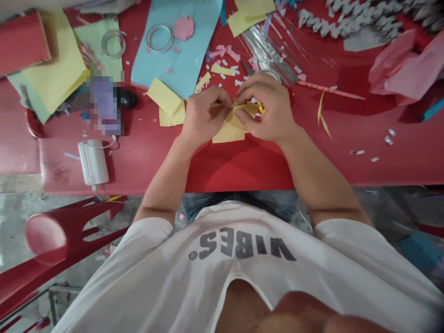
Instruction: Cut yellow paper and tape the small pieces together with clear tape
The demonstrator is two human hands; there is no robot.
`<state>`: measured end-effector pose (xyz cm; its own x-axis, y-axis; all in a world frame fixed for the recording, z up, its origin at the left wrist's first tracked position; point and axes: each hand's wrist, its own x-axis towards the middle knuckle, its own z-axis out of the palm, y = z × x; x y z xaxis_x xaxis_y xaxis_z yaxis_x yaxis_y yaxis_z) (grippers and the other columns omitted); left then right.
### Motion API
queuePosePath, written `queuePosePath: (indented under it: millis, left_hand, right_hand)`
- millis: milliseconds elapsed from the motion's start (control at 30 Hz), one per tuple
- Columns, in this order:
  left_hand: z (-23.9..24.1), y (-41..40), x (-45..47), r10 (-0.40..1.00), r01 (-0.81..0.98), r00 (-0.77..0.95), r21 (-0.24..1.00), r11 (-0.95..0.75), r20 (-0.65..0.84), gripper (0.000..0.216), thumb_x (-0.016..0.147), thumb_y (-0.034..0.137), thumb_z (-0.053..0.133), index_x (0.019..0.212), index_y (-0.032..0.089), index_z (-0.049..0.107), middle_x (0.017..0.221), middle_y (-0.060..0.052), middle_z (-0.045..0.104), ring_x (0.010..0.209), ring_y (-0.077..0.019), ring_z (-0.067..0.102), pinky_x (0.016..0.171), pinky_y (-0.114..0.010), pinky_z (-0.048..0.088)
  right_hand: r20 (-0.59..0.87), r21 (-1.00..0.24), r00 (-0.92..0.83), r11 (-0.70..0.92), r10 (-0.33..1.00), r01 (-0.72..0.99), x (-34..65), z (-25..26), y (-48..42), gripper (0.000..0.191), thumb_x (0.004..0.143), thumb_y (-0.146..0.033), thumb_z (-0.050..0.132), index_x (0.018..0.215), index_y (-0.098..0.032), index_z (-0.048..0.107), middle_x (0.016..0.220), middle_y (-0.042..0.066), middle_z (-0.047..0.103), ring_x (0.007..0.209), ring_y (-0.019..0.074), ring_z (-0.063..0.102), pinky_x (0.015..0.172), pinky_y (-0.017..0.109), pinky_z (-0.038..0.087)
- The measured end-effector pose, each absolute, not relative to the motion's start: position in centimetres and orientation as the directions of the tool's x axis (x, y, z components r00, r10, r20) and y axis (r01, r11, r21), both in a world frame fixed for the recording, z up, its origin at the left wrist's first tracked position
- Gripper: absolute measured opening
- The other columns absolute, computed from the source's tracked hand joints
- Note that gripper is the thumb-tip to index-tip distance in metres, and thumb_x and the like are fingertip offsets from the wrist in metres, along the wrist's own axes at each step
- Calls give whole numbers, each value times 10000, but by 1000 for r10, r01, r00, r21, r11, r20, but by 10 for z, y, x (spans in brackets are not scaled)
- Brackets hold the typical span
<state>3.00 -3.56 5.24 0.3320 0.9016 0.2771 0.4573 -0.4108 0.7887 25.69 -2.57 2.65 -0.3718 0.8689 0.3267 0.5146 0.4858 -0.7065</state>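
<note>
We are working over a red table (239, 169), its glossy surface littered with paper. Toward the far side, a smooth blue sheet (163, 60) is lying flat, and small white scraps (225, 74) are lying scattered near it. At the table's near edge, we are holding a folded yellow paper (231, 129) just above the surface, pinching it between both hands so its soft creases are staying gathered. Our left hand (204, 118) is grasping one side between thumb and fingers, while our right hand (265, 108) is grasping the other, its fingers curling tightly over the paper.
</note>
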Motion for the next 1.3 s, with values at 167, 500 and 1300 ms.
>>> queuePosePath:
  millis: [167,500,1300]
  left_hand:
    - [41,-32,30,869,442,339,755,-484,359,72,950,334,680,912,273,682,951,-29,728,927,-228,717,870,-402,576]
    - [33,-31,32,822,414,288,711,-569,491,231,991,495,664,986,275,730,943,-32,755,873,-206,719,796,-385,582]
    - [12,-38,51,910,312,106,856,-413,400,319,978,556,659,1130,321,505,1069,-35,688,1103,-229,658,987,-503,540]
  right_hand:
    - [420,-631,-385,569,822,527,256,19,-22,195,988,-518,657,1066,-340,663,1194,55,711,1155,359,653,1042,597,537]
    - [483,-475,-432,643,761,601,256,18,-24,167,1046,-435,557,1102,-310,654,1190,66,713,1110,350,673,1013,578,509]
    - [476,-386,-430,621,767,682,245,25,-36,285,1105,-343,407,1095,-303,689,1256,44,705,1144,355,653,1042,634,420]
